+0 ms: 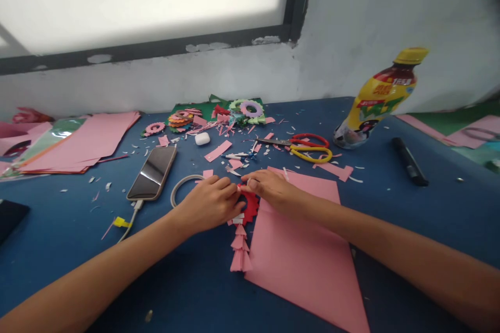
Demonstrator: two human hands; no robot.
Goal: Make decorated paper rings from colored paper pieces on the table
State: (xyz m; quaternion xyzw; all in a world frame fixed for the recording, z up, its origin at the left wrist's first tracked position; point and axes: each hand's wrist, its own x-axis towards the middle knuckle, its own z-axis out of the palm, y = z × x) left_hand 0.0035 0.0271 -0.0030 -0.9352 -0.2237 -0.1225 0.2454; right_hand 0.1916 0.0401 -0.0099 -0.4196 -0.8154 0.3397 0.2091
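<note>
Both my hands rest on the blue table, fingers curled onto a red toothed paper ring (250, 207). My left hand (211, 203) presses its left side. From the right, my right hand (269, 189) pinches the ring's top edge. A pink folded paper tail (240, 250) hangs from the ring toward me. Under my right forearm lies a large pink paper sheet (304, 260). The ring's centre is mostly hidden by my fingers.
A phone (152, 172) on a cable lies left of my hands, by a white hoop (180, 187). Scissors (304, 146) with red and yellow handles, a yellow bottle (375, 99), a black marker (409, 161), pink paper stacks (78, 143) and paper rosettes (219, 114) lie beyond, among scraps.
</note>
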